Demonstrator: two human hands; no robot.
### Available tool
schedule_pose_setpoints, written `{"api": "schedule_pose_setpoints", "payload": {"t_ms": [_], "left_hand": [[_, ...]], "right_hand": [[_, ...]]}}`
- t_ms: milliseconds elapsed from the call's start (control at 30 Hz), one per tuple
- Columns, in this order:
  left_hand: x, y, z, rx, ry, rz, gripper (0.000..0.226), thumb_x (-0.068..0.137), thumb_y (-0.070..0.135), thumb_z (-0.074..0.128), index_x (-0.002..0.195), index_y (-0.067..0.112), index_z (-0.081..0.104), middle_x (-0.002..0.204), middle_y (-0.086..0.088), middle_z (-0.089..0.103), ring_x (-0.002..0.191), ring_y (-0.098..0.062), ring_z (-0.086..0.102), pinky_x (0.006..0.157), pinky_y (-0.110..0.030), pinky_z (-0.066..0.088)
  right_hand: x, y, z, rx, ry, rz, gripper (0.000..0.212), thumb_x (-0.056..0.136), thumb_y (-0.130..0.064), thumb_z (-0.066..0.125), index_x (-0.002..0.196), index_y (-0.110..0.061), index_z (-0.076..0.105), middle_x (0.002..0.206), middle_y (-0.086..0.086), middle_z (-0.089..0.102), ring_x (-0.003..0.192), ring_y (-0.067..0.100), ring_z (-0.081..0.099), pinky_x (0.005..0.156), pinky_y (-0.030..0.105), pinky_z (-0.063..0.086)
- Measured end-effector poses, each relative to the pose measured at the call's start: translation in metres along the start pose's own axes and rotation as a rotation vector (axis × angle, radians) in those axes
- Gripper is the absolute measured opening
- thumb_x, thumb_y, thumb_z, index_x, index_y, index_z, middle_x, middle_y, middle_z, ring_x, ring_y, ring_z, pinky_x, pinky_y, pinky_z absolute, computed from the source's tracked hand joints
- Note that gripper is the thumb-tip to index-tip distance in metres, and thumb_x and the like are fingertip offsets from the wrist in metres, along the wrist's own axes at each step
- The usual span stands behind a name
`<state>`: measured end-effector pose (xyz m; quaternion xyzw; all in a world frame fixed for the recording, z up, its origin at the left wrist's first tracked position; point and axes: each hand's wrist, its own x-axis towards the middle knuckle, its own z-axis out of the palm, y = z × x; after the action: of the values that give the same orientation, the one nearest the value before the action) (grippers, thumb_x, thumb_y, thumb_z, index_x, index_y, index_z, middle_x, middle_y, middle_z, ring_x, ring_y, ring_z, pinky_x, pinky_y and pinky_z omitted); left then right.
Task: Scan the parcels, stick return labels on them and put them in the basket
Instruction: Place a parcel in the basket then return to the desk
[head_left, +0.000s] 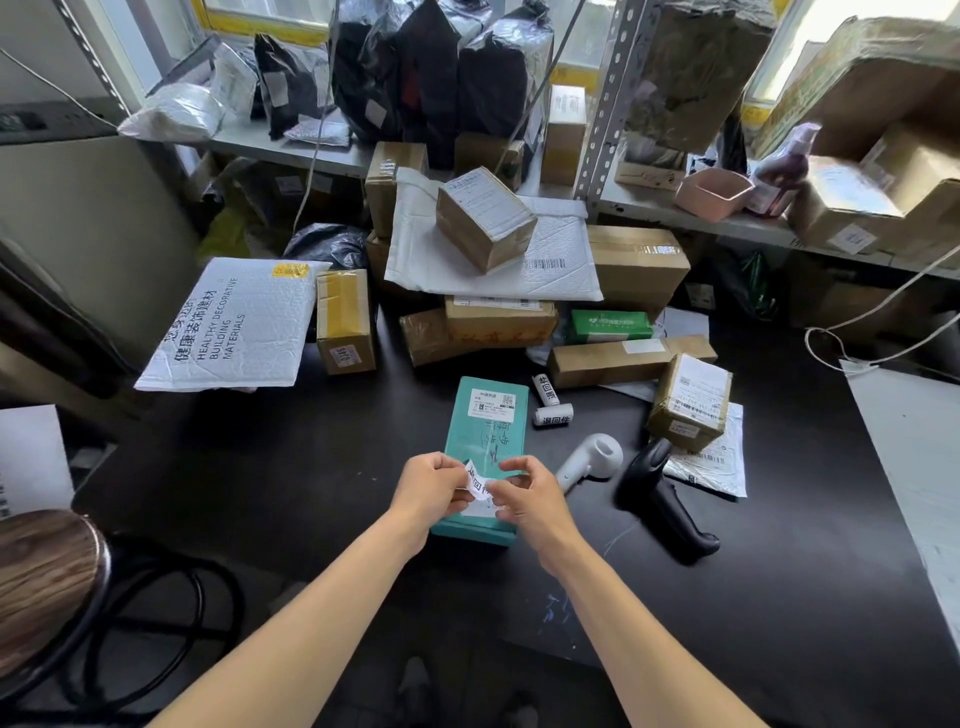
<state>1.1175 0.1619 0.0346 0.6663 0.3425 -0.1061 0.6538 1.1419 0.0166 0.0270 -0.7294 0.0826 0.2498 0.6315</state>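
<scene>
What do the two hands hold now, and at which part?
Both hands, left hand and right hand, pinch a small white return label by its opposite ends, above the teal parcel.

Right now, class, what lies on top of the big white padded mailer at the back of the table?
A brown taped box with a shipping label lies tilted on the white padded mailer. Whatever is beneath the box itself is covered; the mailer's printed barcode shows beside it.

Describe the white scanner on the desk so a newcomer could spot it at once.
Start at the black desk and find the teal parcel lying in front of the person's hands. Just right of it lies the white scanner, a rounded, pistol-shaped device on its side. Its neighbour further right, the black scanner, has a similar shape but is dark and larger.
</scene>
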Motion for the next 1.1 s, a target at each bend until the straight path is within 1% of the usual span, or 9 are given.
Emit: {"api": "schedule_pose_setpoints", "payload": {"t_ms": [133, 267, 367, 467, 633, 733, 767, 933, 1100], "left_hand": [[-0.005, -0.007, 0.000, -0.051, 0.033, -0.026, 0.010, 0.095, 0.009, 0.062, 0.096, 0.001, 0.067, 0.087, -0.011, 0.077, 0.080, -0.022, 0.074, 0.077, -0.033, 0.062], [-0.010, -0.013, -0.001, -0.031, 0.082, -0.039, 0.012, 0.093, 0.011, 0.068, 0.092, 0.000, 0.068, 0.087, -0.013, 0.076, 0.075, -0.021, 0.074, 0.071, -0.032, 0.062], [-0.010, -0.022, -0.002, 0.244, 0.160, 0.003, 0.013, 0.090, 0.019, 0.071, 0.081, 0.009, 0.071, 0.079, -0.006, 0.075, 0.076, -0.019, 0.073, 0.072, -0.036, 0.063], [-0.012, -0.026, -0.001, 0.570, 0.235, 0.046, 0.018, 0.086, 0.035, 0.070, 0.075, 0.021, 0.068, 0.083, 0.002, 0.072, 0.083, -0.021, 0.070, 0.076, -0.037, 0.059], [-0.018, -0.023, 0.005, 0.815, 0.267, 0.091, 0.019, 0.090, 0.041, 0.067, 0.086, 0.023, 0.065, 0.100, -0.001, 0.070, 0.096, -0.025, 0.065, 0.078, -0.035, 0.052], [-0.015, -0.025, 0.007, 0.852, 0.266, 0.096, 0.024, 0.090, 0.047, 0.067, 0.090, 0.023, 0.065, 0.101, -0.001, 0.072, 0.096, -0.023, 0.067, 0.079, -0.036, 0.055], [-0.014, -0.025, 0.008, 0.858, 0.268, 0.096, 0.025, 0.090, 0.048, 0.067, 0.092, 0.023, 0.066, 0.102, -0.001, 0.072, 0.096, -0.023, 0.067, 0.078, -0.036, 0.055], [-0.010, -0.021, 0.012, 0.900, 0.269, 0.078, 0.034, 0.090, 0.047, 0.068, 0.106, 0.016, 0.069, 0.106, -0.003, 0.072, 0.098, -0.022, 0.067, 0.070, -0.031, 0.048], [0.002, -0.016, 0.009, 0.903, 0.226, -0.006, 0.043, 0.083, 0.047, 0.074, 0.113, 0.018, 0.066, 0.108, -0.003, 0.071, 0.097, -0.023, 0.067, 0.077, -0.035, 0.053]], "right_hand": [[-0.001, 0.006, 0.003, 0.064, 0.036, 0.058, 0.018, 0.090, 0.004, 0.061, 0.102, -0.008, 0.056, 0.088, 0.009, 0.066, 0.073, 0.015, 0.065, 0.064, 0.025, 0.056], [0.000, 0.009, 0.002, 0.071, 0.055, 0.061, 0.021, 0.087, 0.009, 0.060, 0.097, -0.008, 0.055, 0.091, 0.011, 0.064, 0.076, 0.017, 0.068, 0.060, 0.023, 0.056], [0.003, 0.013, 0.000, -0.030, 0.068, 0.055, 0.022, 0.084, 0.009, 0.061, 0.094, -0.010, 0.054, 0.089, 0.009, 0.065, 0.075, 0.016, 0.066, 0.059, 0.024, 0.055], [0.007, 0.017, -0.003, -0.235, 0.090, 0.021, 0.020, 0.080, -0.001, 0.066, 0.090, -0.015, 0.057, 0.083, 0.006, 0.067, 0.067, 0.014, 0.060, 0.064, 0.034, 0.053], [0.011, 0.017, -0.003, -0.447, 0.114, -0.036, 0.014, 0.082, -0.011, 0.066, 0.092, -0.014, 0.057, 0.084, 0.001, 0.066, 0.073, 0.013, 0.063, 0.063, 0.029, 0.054], [0.013, 0.014, -0.005, -0.500, 0.124, -0.069, 0.013, 0.086, -0.013, 0.067, 0.094, -0.012, 0.057, 0.088, -0.001, 0.065, 0.074, 0.007, 0.062, 0.054, 0.014, 0.045], [0.014, 0.014, -0.006, -0.505, 0.129, -0.076, 0.012, 0.087, -0.014, 0.067, 0.094, -0.013, 0.057, 0.090, 0.000, 0.065, 0.076, 0.007, 0.063, 0.054, 0.013, 0.044], [0.018, 0.016, -0.006, -0.573, 0.137, -0.081, 0.011, 0.086, -0.015, 0.067, 0.090, -0.016, 0.056, 0.093, -0.002, 0.065, 0.088, 0.015, 0.064, 0.070, 0.030, 0.056], [0.022, 0.016, -0.005, -0.642, 0.147, -0.068, 0.011, 0.084, -0.015, 0.066, 0.083, -0.016, 0.055, 0.090, -0.001, 0.065, 0.083, 0.016, 0.062, 0.063, 0.027, 0.048]]}}
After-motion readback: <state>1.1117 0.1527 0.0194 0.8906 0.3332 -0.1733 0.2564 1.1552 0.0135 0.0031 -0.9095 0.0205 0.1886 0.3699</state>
